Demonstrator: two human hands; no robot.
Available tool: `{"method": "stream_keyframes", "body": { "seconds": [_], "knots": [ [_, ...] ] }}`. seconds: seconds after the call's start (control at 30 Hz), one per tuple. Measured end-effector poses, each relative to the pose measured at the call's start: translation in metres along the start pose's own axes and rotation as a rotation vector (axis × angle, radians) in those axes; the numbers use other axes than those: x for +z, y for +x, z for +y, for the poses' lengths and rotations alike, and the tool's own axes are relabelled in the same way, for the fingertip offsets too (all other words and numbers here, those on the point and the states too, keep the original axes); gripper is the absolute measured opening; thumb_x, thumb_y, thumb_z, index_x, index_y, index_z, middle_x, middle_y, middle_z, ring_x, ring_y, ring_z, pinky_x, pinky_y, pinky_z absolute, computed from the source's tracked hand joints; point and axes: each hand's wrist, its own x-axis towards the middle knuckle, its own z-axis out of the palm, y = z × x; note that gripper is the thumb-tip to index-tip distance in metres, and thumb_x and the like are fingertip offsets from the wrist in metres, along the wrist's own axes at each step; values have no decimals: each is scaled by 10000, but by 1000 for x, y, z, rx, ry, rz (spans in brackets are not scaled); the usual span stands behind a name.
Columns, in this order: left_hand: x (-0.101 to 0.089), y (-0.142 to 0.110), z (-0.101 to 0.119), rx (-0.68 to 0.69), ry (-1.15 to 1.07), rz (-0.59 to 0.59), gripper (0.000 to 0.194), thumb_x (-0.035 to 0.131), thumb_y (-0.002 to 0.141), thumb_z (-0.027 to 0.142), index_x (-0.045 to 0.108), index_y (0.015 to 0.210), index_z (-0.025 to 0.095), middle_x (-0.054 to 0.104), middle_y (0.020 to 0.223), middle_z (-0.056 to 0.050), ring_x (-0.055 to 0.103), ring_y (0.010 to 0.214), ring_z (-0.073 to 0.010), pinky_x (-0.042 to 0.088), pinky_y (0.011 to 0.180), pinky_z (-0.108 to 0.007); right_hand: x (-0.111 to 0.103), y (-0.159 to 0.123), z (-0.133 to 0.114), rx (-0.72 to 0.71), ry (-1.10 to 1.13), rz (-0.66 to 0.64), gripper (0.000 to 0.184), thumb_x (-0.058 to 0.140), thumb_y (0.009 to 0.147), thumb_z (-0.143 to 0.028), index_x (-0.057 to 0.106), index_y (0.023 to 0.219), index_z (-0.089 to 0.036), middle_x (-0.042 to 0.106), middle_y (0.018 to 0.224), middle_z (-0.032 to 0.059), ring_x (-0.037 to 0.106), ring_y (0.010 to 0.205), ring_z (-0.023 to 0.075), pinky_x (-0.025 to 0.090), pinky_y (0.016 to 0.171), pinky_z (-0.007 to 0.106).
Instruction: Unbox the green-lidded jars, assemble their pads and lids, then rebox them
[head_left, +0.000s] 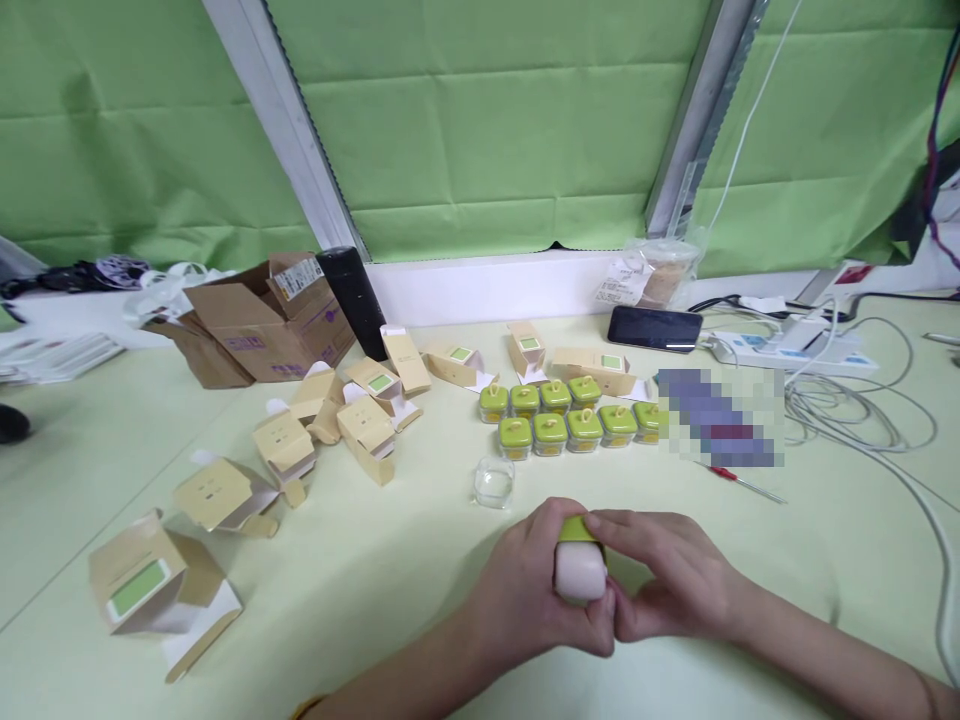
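Near the front of the table, my left hand (525, 585) wraps round a pale, rounded block (580, 571). A green square lid (576, 530) sits against the top of this block. My right hand (667, 575) presses its fingertips and thumb on the right side of the same piece. Part of the lid and the far side of the block are hidden by my fingers. Just beyond my left hand is a clear square container (493, 484) without a lid. Behind it stand two rows of small clear jars with green lids (550, 428), each lid with a loop on top.
Several opened tan cartons (214, 495) lie at left and behind the jars. A brown cardboard box (262, 325) and a black cylinder (352, 300) stand at the back. To the right are a phone (654, 329), a red screwdriver (739, 480), a power strip (799, 345) and tangled cables.
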Motion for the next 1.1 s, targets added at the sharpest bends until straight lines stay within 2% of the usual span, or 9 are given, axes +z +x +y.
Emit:
{"method": "stream_keyframes", "body": {
  "seconds": [0.17, 0.33, 0.43, 0.6, 0.7, 0.8, 0.97, 1.03, 1.1],
  "knots": [
    [0, 0, 7, 41, 8, 35, 435, 579, 567, 155, 465, 984, 200, 606, 851, -28, 605, 740, -175, 501, 676, -280, 0, -1, -2, -98, -71, 2, 673, 632, 748, -165, 358, 1362, -137, 727, 947, 133, 717, 829, 249, 616, 628, 295],
    [-4, 0, 11, 71, -14, 30, 397, 569, 604, 146, 469, 984, 198, 600, 870, -32, 599, 763, -175, 498, 704, -295, -2, 5, -7, -80, -75, 14, 611, 581, 757, -133, 376, 1332, -156, 728, 909, 121, 720, 769, 226, 607, 566, 281],
    [-9, 0, 12, 91, -59, -19, 358, 549, 678, 171, 453, 1022, 188, 583, 883, -37, 585, 760, -168, 489, 700, -295, -6, 9, -6, -72, -41, 20, 607, 568, 729, -110, 395, 1308, -161, 730, 906, 110, 719, 803, 230, 614, 602, 290],
    [-15, 0, 16, 31, -101, -53, 318, 557, 772, 262, 442, 1056, 176, 558, 884, -40, 564, 763, -170, 475, 677, -291, -13, 14, 1, -28, 91, -66, 616, 576, 718, -94, 410, 1303, -195, 711, 1013, 93, 693, 925, 216, 604, 711, 288],
    [-13, -1, 15, 19, -127, -48, 334, 563, 781, 264, 435, 1076, 173, 556, 911, -44, 563, 813, -179, 472, 720, -297, -14, 13, 3, -43, 115, -43, 614, 590, 724, -102, 413, 1305, -188, 706, 1033, 98, 684, 949, 215, 597, 748, 297],
    [-11, -1, 14, 7, -148, -38, 346, 567, 773, 237, 430, 1086, 180, 548, 951, -44, 552, 837, -175, 464, 751, -300, -13, 12, 3, -39, 105, -20, 568, 629, 758, -164, 430, 1289, -188, 710, 1018, 105, 688, 931, 218, 594, 749, 308],
    [-10, 0, 13, -83, -241, -80, 287, 558, 803, 272, 419, 1042, 194, 505, 867, -14, 510, 739, -145, 445, 646, -266, -14, 9, 6, 27, 140, -141, 435, 609, 860, -293, 443, 1258, -235, 693, 1058, 102, 668, 974, 206, 576, 765, 306],
    [-11, 1, 14, -113, -274, -92, 298, 575, 799, 284, 419, 1038, 199, 500, 865, -14, 506, 748, -145, 438, 638, -261, -16, 11, 6, 55, 175, -152, 443, 597, 870, -317, 425, 1274, -255, 686, 1072, 96, 656, 997, 211, 570, 780, 322],
    [-12, 1, 15, -153, -323, -105, 401, 621, 768, 290, 392, 1087, 209, 498, 859, -7, 501, 725, -135, 439, 627, -257, -18, 14, 6, 75, 203, -144, 457, 600, 869, -311, 413, 1284, -267, 681, 1074, 91, 647, 1009, 220, 563, 798, 337]
  ]
}}
